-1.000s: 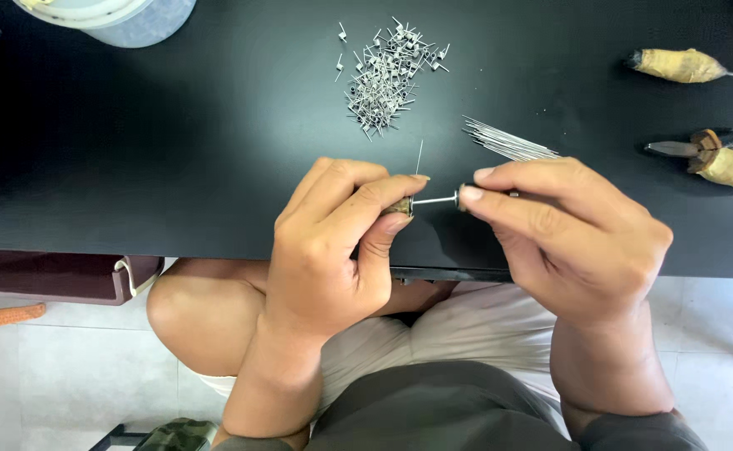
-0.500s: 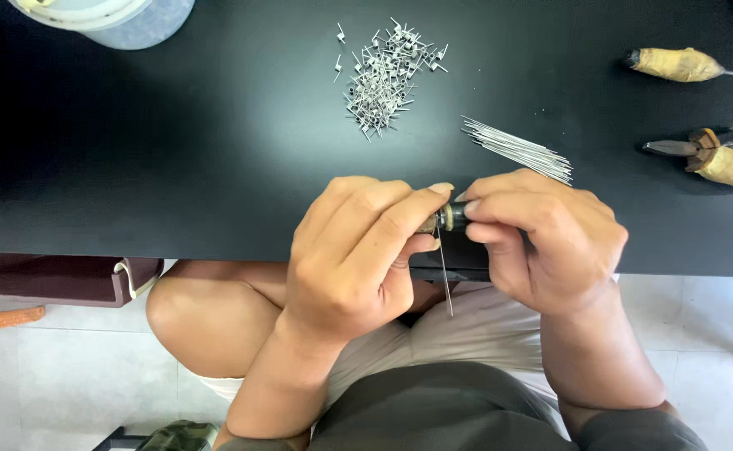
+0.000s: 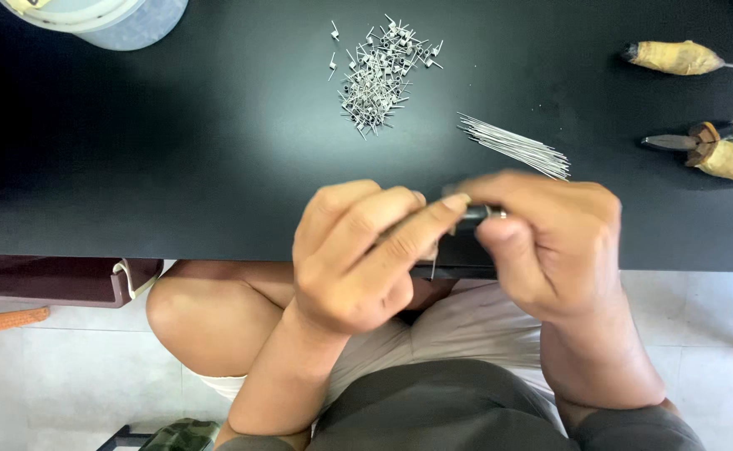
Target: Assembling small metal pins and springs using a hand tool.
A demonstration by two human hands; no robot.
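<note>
My left hand point(image 3: 358, 255) and my right hand point(image 3: 550, 242) meet over the near edge of a black table point(image 3: 174, 167). Together they pinch a small dark tool point(image 3: 472, 215) with a thin wire point(image 3: 432, 266) hanging down from it. The fingers are closed tight and hide most of the tool. Just beyond my right hand lies a bundle of straight thin wires point(image 3: 517, 146). Farther back sits a heap of small bent wire coils point(image 3: 379, 75).
Wooden-handled tools lie at the right: one point(image 3: 675, 57) at the back, a pair point(image 3: 717, 146) nearer. A pale round container point(image 3: 99, 17) stands at the back left. A dark bench point(image 3: 49, 280) and an orange handle point(image 3: 3, 321) are below the table at the left.
The wire, held level between both hands a second ago, now hangs downward and shows shorter. Both hands have closed in on the small tool and turned it.
</note>
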